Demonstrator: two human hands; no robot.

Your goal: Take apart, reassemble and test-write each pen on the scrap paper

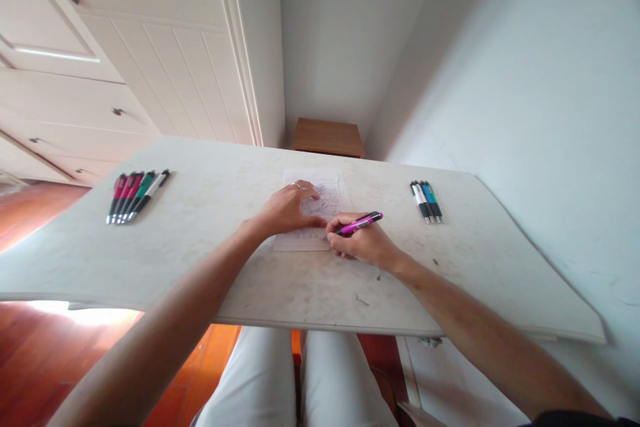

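A sheet of paper (327, 181) covered in dense scribbled marks lies on the white table in front of me. My left hand (291, 208) rests on it with the fingers spread; a ring circles one finger. In my right hand (359, 240) is a magenta and black pen (359, 223), gripped between thumb and fingers. Its tip is down by the paper's lower right edge, hidden by the fingers, so contact with the sheet cannot be made out.
Several pens (136, 197) in red, green and white lie side by side at the table's left. Three more pens (427, 202) lie to the right. The stained white table (210, 213) stands near a wall, a white cabinet (190, 73) and a small wooden stand (327, 136).
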